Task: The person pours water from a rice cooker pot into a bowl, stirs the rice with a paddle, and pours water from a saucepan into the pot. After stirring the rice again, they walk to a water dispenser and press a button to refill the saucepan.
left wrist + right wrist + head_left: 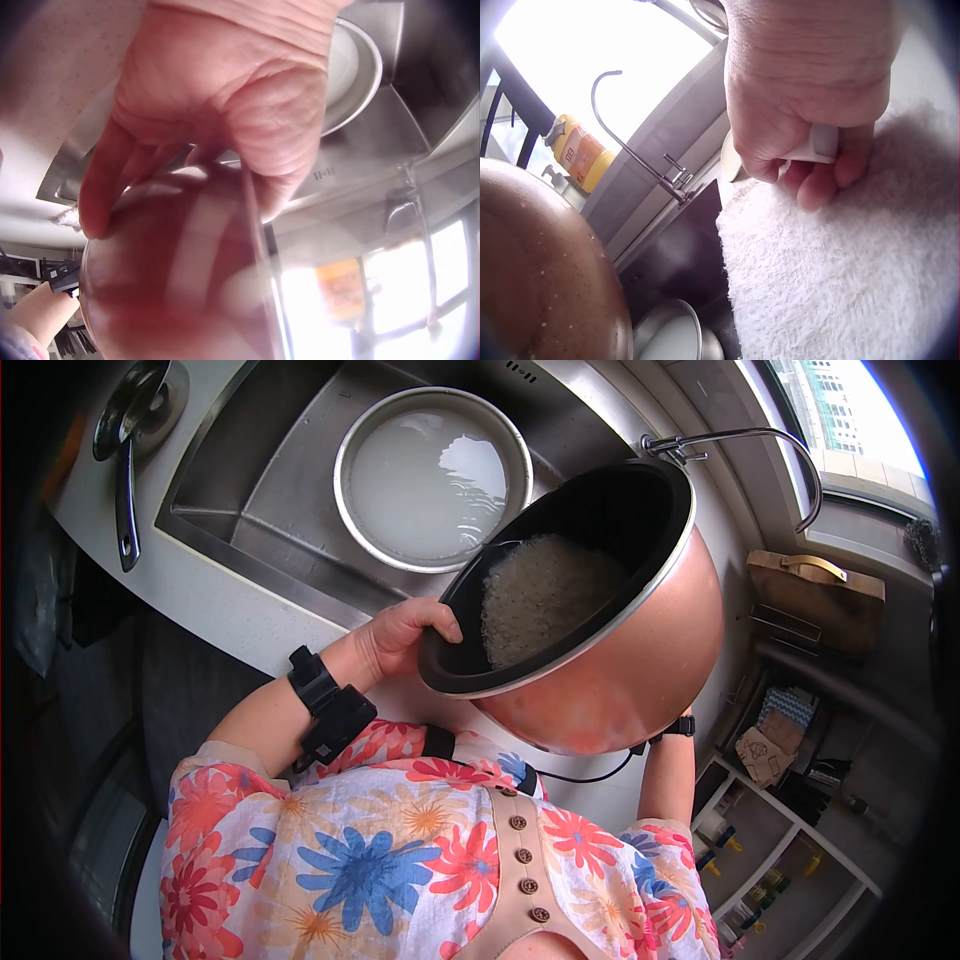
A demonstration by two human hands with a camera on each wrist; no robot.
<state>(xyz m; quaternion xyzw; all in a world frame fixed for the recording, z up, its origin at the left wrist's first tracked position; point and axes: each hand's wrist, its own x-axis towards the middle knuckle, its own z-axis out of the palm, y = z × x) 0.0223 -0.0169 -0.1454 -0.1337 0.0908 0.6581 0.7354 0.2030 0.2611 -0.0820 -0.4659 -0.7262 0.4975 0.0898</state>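
My left hand [410, 632] grips the rim of a copper-coloured rice cooker inner pot [640, 650], thumb over the rim and fingers along the outside. The pot is tilted toward the sink, with wet rice [550, 595] lying in its black inside. In the right wrist view, my right hand [810, 82] has its fingers curled round a small smooth white piece [816, 144], its kind I cannot tell. That hand is just over a fluffy white cloth [840, 270], to one side of the pot; in the head view the pot hides most of it.
A round metal basin [345, 490] of cloudy water sits in the steel sink [270, 490], partly behind the pot. A curved faucet [740, 433] rises at the sink's far right. A ladle [127, 510] lies on the left counter. A yellow bottle [581, 154] stands by the window.
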